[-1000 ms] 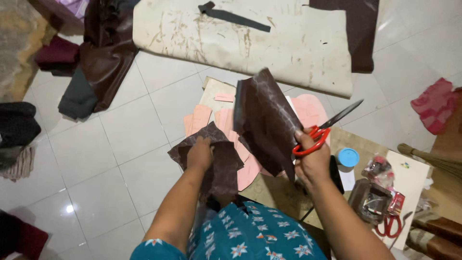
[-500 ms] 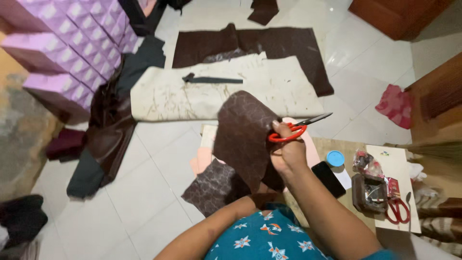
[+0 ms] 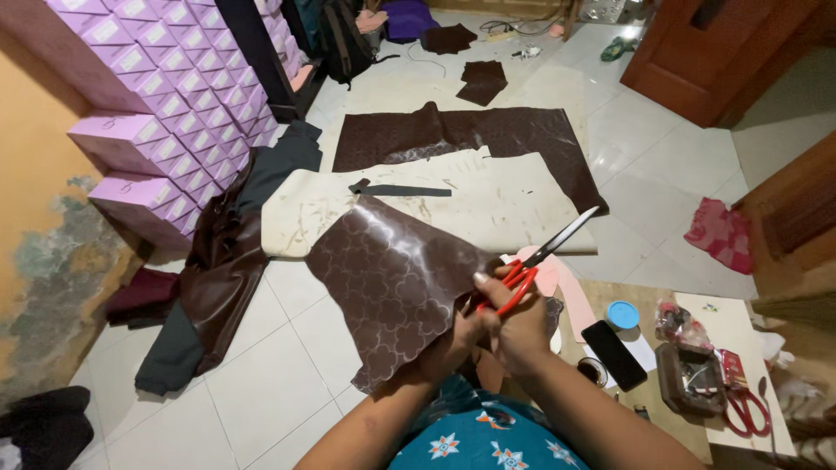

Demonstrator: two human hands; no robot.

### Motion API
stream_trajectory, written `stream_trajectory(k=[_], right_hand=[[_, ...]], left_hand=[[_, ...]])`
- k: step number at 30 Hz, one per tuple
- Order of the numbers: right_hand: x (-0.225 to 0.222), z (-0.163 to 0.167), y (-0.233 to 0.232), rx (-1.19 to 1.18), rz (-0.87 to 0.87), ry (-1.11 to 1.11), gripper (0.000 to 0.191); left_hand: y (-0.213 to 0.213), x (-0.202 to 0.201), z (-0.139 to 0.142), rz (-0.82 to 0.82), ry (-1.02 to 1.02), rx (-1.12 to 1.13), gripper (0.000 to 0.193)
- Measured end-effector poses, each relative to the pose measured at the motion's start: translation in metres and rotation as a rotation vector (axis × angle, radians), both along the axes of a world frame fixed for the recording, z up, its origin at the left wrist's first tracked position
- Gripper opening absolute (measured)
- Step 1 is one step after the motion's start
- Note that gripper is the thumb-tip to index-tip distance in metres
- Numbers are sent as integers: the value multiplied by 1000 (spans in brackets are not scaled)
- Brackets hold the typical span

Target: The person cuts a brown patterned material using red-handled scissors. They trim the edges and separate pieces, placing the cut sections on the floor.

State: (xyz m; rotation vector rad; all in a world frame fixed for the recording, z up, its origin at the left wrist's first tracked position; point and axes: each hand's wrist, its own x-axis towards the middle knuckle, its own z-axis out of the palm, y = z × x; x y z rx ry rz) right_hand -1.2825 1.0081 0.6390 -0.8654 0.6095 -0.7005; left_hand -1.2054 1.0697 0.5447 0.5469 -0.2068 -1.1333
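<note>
While we hold the glossy brown patterned leatherette piece (image 3: 392,283) up over the white tiled floor (image 3: 261,383), our left hand (image 3: 448,344) pinches its lower right edge. Our right hand (image 3: 514,326) grips red-handled scissors (image 3: 540,261), blades pointing away, just beside that edge, above a low wooden board (image 3: 662,418).

Lilac rectangular boxes (image 3: 165,96) (white end labels) stack at left; a dark phone screen (image 3: 614,354) lies at right.

indoor light is moderate and even. glare marks the brown embossed sheet (image 3: 396,283) and far floor tiles (image 3: 623,35). wide-angle distortion bends the edges; focus is sharp.
</note>
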Motion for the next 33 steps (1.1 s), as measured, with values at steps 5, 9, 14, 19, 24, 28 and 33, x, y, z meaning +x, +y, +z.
stream_trajectory(k=[5, 9, 14, 19, 24, 28, 33], right_hand=[[-4, -12, 7, -7, 208, 81, 26], [-20, -29, 3, -168, 381, 383, 29], [-35, -61, 10, -190, 612, 360, 36], [-57, -84, 4, -201, 716, 330, 40], [-72, -100, -5, -75, 847, 333, 48], [-83, -111, -8, 65, 937, 314, 56], [-88, -113, -13, 127, 934, 337, 65]], left_hand=[[28, 16, 50, 111, -97, 5, 60], [41, 31, 67, 230, -37, -12, 52], [30, 44, 54, 338, 136, -48, 49], [22, 55, 39, 406, 96, -36, 50], [18, 59, 20, 367, 60, -31, 45], [16, 57, -2, 291, 34, 50, 43], [11, 56, -14, 344, 133, -93, 43]])
